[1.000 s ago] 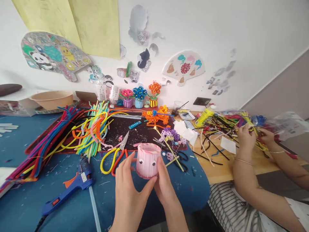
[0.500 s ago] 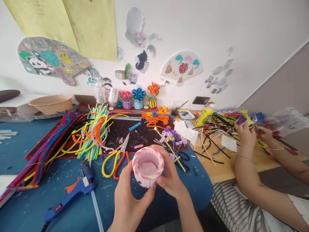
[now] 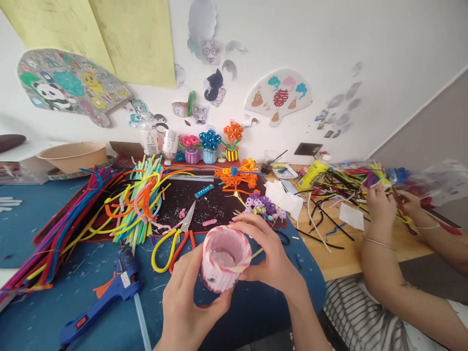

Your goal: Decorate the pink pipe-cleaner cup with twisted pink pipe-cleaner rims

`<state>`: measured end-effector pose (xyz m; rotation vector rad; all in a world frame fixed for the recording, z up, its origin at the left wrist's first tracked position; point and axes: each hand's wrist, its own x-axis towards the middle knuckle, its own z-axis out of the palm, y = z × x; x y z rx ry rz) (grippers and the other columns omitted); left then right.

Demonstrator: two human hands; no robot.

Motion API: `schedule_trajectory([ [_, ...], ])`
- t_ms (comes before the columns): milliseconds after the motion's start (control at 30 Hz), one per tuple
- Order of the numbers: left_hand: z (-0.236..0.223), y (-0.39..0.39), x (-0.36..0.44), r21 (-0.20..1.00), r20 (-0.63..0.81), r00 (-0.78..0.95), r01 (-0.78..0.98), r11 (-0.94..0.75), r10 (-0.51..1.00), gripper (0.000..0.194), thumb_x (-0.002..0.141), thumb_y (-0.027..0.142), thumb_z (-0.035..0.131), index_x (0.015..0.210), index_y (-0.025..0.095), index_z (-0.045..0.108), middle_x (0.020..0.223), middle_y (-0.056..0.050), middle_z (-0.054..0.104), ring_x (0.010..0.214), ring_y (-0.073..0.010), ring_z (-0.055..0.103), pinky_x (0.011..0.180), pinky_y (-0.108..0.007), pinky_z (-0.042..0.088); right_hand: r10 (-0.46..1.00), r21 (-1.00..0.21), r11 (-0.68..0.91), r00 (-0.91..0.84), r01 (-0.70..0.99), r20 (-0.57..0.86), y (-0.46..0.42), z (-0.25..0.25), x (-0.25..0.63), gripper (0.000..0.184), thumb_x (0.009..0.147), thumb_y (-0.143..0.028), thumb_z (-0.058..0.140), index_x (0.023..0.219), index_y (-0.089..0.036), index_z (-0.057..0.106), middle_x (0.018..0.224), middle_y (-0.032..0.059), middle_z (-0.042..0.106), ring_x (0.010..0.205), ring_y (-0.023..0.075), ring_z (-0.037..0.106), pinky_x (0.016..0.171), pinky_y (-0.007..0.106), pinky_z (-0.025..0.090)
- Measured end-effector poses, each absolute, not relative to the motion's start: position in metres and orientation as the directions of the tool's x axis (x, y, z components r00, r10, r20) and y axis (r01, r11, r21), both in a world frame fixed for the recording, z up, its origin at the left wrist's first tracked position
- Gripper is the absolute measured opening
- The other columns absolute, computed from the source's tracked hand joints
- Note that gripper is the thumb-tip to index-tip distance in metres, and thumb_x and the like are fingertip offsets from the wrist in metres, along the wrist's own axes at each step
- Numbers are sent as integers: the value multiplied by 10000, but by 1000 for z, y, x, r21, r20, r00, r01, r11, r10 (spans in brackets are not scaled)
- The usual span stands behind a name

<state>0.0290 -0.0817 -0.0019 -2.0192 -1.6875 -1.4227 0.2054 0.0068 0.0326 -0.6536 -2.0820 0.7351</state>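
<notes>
Between my two hands is a small pink pot (image 3: 221, 280) made of pipe cleaners, with a pink, white and yellow twisted rim. Its opening faces up toward me, and the inside looks hollow. My left hand (image 3: 190, 292) grips its left side, thumb under the front. Fingers of my right hand (image 3: 268, 256) wrap the right side and far rim. Just beyond the pot lie scissors (image 3: 173, 248) with yellow and red handles. On the left, a blue glue gun (image 3: 106, 297) with a glue stick in it rests on the blue tabletop (image 3: 161, 321).
Bundles of coloured pipe cleaners (image 3: 78, 219) lie to the left. Purple flowers (image 3: 265, 204) and orange flowers (image 3: 237, 175) sit behind my hands. Small flower pots (image 3: 210, 156) line the wall. At right, a co-worker's hands (image 3: 382, 202) work over a wooden table (image 3: 340, 261).
The pot has tilted, showing more of its front side with a small dark spot. My right hand's fingers have shifted over the far rim. The view has moved slightly.
</notes>
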Motion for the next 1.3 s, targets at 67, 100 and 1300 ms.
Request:
schedule_trajectory([
  [67, 1, -82, 28, 424, 734, -64, 820, -384, 676, 455, 746, 222, 675, 1169, 121, 542, 1017, -121, 677, 901, -212, 667, 800, -298, 545, 650, -674, 711, -554, 201, 521, 9, 36, 208, 688, 720, -706, 630, 1250, -268, 595, 1256, 107, 570, 1164, 283, 559, 1024, 387, 423],
  [100, 1, -82, 28, 427, 735, -61, 816, -390, 676, 453, 742, 216, 681, 1165, 132, 543, 1017, -116, 676, 902, -213, 666, 800, -301, 545, 642, -669, 717, -561, 196, 523, 10, 38, 208, 700, 712, -712, 629, 1245, -259, 599, 1243, 110, 581, 1147, 285, 570, 1012, 391, 433],
  [1300, -31, -72, 33, 704, 414, -308, 704, -87, 857, 607, 818, 386, 613, 1362, 158, 469, 1285, -174, 611, 1102, -301, 632, 887, -477, 546, 982, -949, -40, -188, -311, 20, -1, -28, 149, 502, 662, -419, 803, 1078, -170, 669, 1048, 105, 728, 987, 304, 675, 868, 431, 539],
])
